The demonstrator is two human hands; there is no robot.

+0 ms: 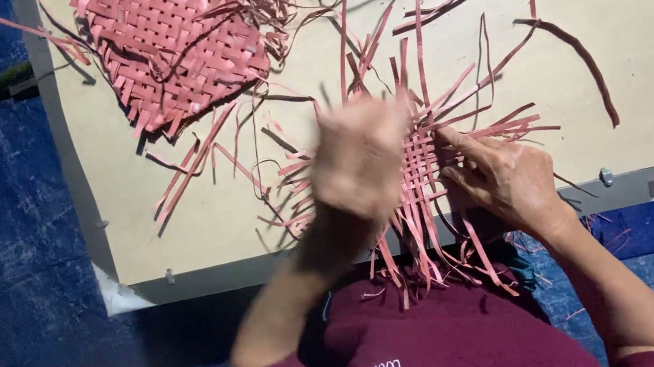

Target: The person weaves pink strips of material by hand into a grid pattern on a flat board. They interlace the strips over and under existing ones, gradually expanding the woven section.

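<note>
A small partly woven mat of pink strips lies on the beige board near its front edge, loose strip ends fanning out all around it. My left hand hovers over the mat's left part and is motion-blurred; whether it holds a strip cannot be told. My right hand rests on the mat's right edge, fingers pressing and pinching the woven strips. Part of the weave is hidden under both hands.
A larger woven pink mat lies at the board's back left, with loose pink and dark strips scattered about. The board has a grey frame with metal clips. Blue tarp covers the floor around it.
</note>
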